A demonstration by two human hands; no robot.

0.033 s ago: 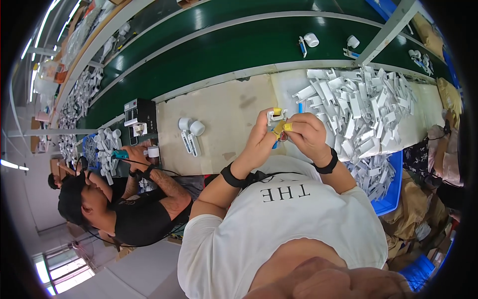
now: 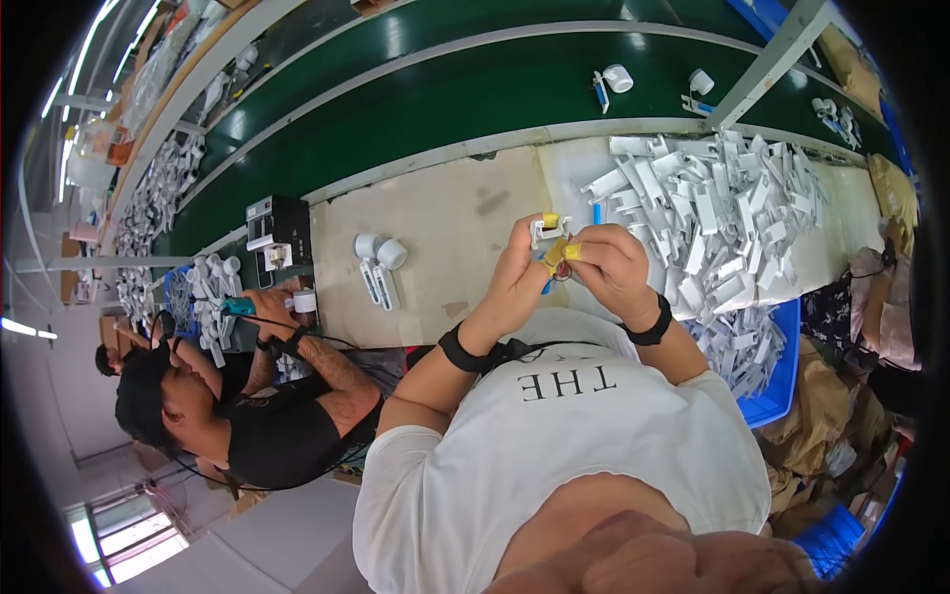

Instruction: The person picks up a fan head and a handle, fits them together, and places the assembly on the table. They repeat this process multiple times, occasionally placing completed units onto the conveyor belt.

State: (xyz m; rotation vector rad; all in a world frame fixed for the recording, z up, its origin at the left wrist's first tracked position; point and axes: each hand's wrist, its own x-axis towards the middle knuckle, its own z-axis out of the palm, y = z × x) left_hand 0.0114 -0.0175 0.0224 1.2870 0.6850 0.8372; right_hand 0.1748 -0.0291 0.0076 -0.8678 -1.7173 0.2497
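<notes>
Close in front of my chest, both hands meet over the near edge of the work table. My left hand is closed round a small white plastic bracket-like part, its end standing out past the thumb. My right hand is pinched close against the left one, fingertips together. What it holds is mostly hidden; a bit of red and thin wire shows below. Yellow wrapping covers some fingertips. Something blue peeks out under the hands. Just beyond them, a blue strip lies by the parts pile.
A heap of white plastic housings covers the table's right side. Below it stands a blue bin of similar parts. Two white lamp-like assemblies lie at left, near a black device. A green conveyor runs behind. A co-worker works at left.
</notes>
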